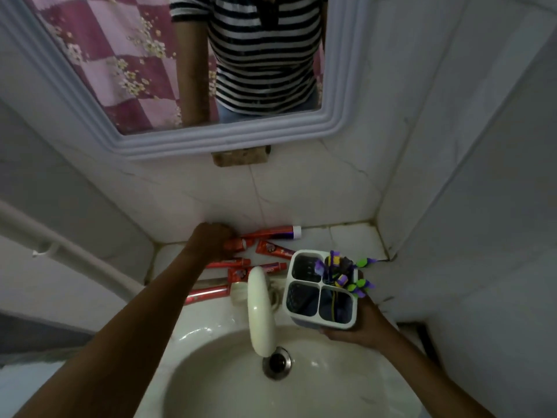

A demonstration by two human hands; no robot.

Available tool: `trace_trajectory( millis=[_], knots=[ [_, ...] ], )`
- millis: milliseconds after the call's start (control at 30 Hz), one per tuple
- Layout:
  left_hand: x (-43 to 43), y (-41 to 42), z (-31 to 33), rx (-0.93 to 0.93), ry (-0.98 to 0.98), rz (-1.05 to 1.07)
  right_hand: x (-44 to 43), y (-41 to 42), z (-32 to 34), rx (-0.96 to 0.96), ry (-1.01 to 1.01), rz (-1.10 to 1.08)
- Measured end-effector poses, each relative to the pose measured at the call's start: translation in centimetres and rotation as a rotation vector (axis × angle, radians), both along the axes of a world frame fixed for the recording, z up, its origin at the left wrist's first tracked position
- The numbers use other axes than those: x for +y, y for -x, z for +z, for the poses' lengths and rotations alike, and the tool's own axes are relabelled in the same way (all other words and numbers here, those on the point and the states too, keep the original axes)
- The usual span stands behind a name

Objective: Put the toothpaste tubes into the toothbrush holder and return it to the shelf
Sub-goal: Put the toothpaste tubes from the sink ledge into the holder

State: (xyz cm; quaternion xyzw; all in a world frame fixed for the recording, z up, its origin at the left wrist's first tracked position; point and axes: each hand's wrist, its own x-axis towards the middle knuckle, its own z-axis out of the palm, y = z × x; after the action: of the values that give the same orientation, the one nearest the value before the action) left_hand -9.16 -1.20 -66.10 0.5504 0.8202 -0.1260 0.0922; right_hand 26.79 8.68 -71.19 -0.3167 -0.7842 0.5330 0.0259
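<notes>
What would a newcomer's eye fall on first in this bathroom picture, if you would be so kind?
Probably the red toothpaste tubes scattered on the tiled ledge behind the sink, where the left hand closes over one near the wall. Next, the white four-compartment toothbrush holder, held up by the right hand to the right of the tap, with purple and green brushes sticking out of its back right compartment.

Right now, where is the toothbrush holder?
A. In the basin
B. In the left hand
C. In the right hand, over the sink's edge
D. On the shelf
C: the right hand grips the holder from below, off the shelf, beside the tap.
</notes>
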Motion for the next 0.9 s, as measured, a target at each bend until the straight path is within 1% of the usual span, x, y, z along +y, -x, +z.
trace_trajectory(
  millis=[67,100,167,233,267,300,367,467,567,633,733,800,867,900],
  knots=[
    [-0.4,0.3,0.6,-0.039,-0.029,0.013,-0.4,0.0,0.4,0.012,0.011,0.002],
    [-0.9,-0.1,1.2,-0.069,-0.062,0.052,-0.4,-0.1,0.1,0.036,0.024,-0.017],
    [-1.6,-0.8,2.7,-0.18,-0.189,0.171,-0.4,-0.1,-0.1,0.11,0.041,-0.064],
    [-1.9,-1.3,5.2,-0.312,-0.337,0.252,-0.7,0.0,0.4,0.111,0.016,-0.021],
    [-1.9,-1.9,6.8,-0.368,-0.393,0.256,-0.8,0.0,0.5,0.124,0.015,-0.026],
    [-1.7,-2.8,8.5,-0.382,-0.418,0.231,-0.8,0.0,0.7,0.155,0.014,-0.054],
    [-1.0,-5.0,11.9,-0.343,-0.374,0.104,-0.8,-0.1,0.7,0.173,-0.02,-0.085],
    [0.8,-9.7,15.3,-0.213,-0.129,-0.157,-0.7,0.0,1.1,0.11,-0.06,0.013],
    [3.1,-13.7,14.7,-0.043,0.069,-0.311,-0.3,0.0,0.8,0.079,-0.026,0.031],
    [4.6,-15.7,13.4,0.06,0.133,-0.381,-0.7,0.1,0.5,0.11,0.005,0.007],
    [6.3,-17.9,12.4,0.247,0.181,-0.479,-0.8,0.0,-0.1,0.191,0.022,-0.048],
    [7.1,-18.5,12.3,0.301,0.147,-0.511,-0.8,-0.1,-0.3,0.214,0.047,-0.041],
    [7.7,-18.4,12.3,0.288,0.076,-0.507,-0.9,0.0,0.1,0.233,0.053,-0.061],
    [7.9,-18.2,12.5,0.24,0.035,-0.498,-0.9,0.1,0.1,0.237,0.053,-0.071]
  ],
)
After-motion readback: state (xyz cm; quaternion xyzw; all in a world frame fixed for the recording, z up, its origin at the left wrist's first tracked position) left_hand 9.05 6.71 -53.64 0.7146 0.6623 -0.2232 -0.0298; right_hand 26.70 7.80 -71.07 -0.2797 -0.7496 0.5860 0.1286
